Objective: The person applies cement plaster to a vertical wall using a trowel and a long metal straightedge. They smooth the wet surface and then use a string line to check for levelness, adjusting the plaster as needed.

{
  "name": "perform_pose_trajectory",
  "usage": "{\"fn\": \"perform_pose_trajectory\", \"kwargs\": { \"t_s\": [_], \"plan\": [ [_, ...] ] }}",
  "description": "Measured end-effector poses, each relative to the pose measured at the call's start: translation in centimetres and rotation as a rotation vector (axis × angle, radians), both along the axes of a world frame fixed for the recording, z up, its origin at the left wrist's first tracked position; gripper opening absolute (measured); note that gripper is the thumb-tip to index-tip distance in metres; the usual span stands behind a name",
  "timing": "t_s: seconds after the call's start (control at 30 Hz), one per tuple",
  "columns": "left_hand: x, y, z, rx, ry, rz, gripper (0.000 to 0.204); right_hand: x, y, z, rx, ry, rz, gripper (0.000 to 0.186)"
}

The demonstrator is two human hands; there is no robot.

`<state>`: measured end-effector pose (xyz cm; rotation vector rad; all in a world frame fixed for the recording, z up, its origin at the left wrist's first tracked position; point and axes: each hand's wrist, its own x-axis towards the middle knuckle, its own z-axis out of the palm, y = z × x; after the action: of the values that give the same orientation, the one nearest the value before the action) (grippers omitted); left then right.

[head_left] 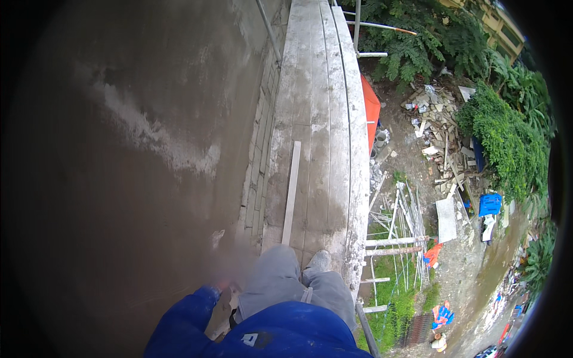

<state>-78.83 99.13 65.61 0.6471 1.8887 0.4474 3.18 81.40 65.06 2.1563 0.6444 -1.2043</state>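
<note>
Through the head camera, I had the broad grey wall (149,197) filling the left side of my view, rising right beside the walkway, its surface damp-looking and smeared, with one large whitish patch (155,134) across it. The left hand (222,285) was near the wall's lower part, at the end of a blue sleeve; whether it touched the surface, I couldn't tell. A blurred grey shape (242,262) lay just beyond it, perhaps a tool, and I couldn't make out whether the fingers were spread, closed or gripping it. The right hand was out of my sight, so its fingers I couldn't judge either. I took the arm to be tucked low so that the hand could work close to the body.

Beneath, I counted one visible shoe (317,262) on the plank walkway (316,155), and one long pale strip (292,191) lying lengthwise ahead of the legs, probably laid that way to fit the narrow footing and stay within reach. One blockwork ledge (253,179) ran between wall and planks.

Outward to the right, four pale bars (394,242) jutted past the walkway near the legs, presumably scaffold supports. Below were one orange sheet (370,107) beside the planks, one rubble heap (444,143) and one bright blue object (490,204).
</note>
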Motion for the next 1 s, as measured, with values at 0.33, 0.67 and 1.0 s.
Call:
{"fn": "perform_pose_trajectory", "kwargs": {
  "t_s": [0.33, 0.67, 1.0],
  "plan": [
    [-0.3, 12.2, -3.0, 0.125, 0.023, -0.201, 0.035, -5.4, 16.5, -5.0, 0.807, 0.062, 0.215, 0.023],
    [-1.2, 26.0, 2.2, 0.297, 0.137, -0.045, 0.031, -24.0, 64.1, 5.2, 0.954, 0.575, -0.125, 0.021],
    [-2.8, 43.8, 15.4, 0.580, 0.115, 0.005, 0.027, -42.4, 77.3, 7.2, 0.779, 0.822, 0.507, 0.033]
  ]
}}
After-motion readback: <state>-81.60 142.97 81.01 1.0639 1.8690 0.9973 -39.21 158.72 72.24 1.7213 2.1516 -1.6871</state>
